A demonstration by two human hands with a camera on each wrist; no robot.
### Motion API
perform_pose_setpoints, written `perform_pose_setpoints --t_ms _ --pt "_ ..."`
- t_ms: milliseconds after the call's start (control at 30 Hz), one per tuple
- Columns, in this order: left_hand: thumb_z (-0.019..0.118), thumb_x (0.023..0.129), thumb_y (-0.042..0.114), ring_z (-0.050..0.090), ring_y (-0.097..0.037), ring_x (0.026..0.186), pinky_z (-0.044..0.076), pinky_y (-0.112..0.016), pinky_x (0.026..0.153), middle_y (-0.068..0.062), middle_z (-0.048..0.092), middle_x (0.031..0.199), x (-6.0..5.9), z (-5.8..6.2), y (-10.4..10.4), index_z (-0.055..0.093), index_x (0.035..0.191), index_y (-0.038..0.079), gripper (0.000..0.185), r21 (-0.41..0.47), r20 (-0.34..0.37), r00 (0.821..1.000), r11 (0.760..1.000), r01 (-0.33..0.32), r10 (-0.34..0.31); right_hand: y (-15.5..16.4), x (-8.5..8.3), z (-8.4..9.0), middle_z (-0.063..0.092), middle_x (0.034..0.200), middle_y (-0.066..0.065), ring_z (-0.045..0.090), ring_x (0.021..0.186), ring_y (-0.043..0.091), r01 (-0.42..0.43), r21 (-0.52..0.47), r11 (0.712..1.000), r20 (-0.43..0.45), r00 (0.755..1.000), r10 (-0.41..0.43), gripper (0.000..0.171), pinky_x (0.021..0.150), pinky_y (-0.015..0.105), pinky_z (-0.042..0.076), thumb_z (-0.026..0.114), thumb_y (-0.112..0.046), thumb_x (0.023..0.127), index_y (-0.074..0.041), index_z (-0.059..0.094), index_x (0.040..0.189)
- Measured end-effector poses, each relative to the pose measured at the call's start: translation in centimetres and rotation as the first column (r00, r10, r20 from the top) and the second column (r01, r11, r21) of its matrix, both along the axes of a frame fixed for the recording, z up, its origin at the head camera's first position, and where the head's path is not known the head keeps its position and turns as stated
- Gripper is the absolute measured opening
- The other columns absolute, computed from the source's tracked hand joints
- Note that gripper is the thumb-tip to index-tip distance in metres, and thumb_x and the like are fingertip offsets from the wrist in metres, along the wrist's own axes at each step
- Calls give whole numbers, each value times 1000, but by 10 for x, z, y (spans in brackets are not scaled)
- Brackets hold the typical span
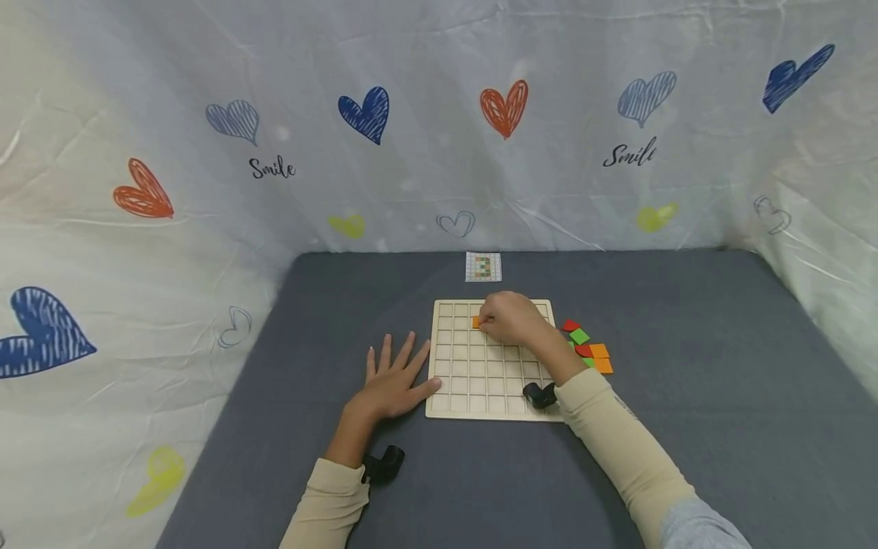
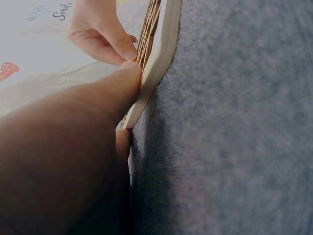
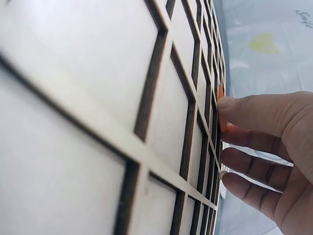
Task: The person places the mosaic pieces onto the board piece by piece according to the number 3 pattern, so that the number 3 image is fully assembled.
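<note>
Head view: right hand (image 1: 511, 319) pinches an orange tile (image 1: 475, 322) over the upper rows of the wooden grid board (image 1: 480, 381), which lies at the middle of the grey desk (image 1: 686, 427). Left hand (image 1: 394, 381) lies flat with fingers spread at 9 o'clock of the board, thumb touching its left edge. Loose tiles (image 1: 588, 347), red, green and orange, sit in a pile at 3 o'clock of the board, just beside it. A small pattern card (image 1: 483, 267) lies at 12 o'clock, near the heart-print cloth (image 1: 439, 130). The right forearm covers the board's lower right corner.
</note>
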State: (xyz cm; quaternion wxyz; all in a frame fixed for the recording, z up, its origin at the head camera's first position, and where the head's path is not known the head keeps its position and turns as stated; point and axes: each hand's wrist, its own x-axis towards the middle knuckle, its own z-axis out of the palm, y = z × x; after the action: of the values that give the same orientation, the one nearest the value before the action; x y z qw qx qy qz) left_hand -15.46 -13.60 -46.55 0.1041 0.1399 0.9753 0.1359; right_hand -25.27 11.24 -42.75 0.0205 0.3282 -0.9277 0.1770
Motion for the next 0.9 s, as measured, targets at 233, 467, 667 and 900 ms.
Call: perform_pose_setpoints --t_ms 233,467,667,900 --pt "29 84 71 -13 -34 133 -8 -59 99 0 1 151 1 4 1 14 145 31 75 -6 -3 1000 1000 0 0 -2 0 2 65 86 -2 58 78 14 1 6 1000 19 1000 -1 3 67 29 47 71 -14 77 -15 74 77" --pt "29 84 70 -14 -35 133 -9 -58 99 -1 0 151 0 3 -1 13 145 31 75 -8 -1 1000 1000 3 -3 -9 2 1 62 73 -3 54 65 12 -17 66 998 -61 998 22 15 58 28 44 70 -13 79 -13 68 65" --pt "29 84 70 -13 -35 133 -10 -58 99 -1 0 151 -3 2 -2 13 145 31 75 -13 -16 1000 1000 -4 3 -12 6 1 59 71 -4 52 64 10 6 82 997 -87 996 1 14 59 27 45 69 -10 80 -14 67 67" --pt "31 85 68 -13 -35 133 -9 -59 99 -3 2 151 0 2 -1 15 146 29 74 5 -4 1000 1000 8 -8 -14 17 5 63 80 -4 57 71 12 50 127 991 -38 998 -45 16 60 29 46 60 -9 86 -15 71 76"
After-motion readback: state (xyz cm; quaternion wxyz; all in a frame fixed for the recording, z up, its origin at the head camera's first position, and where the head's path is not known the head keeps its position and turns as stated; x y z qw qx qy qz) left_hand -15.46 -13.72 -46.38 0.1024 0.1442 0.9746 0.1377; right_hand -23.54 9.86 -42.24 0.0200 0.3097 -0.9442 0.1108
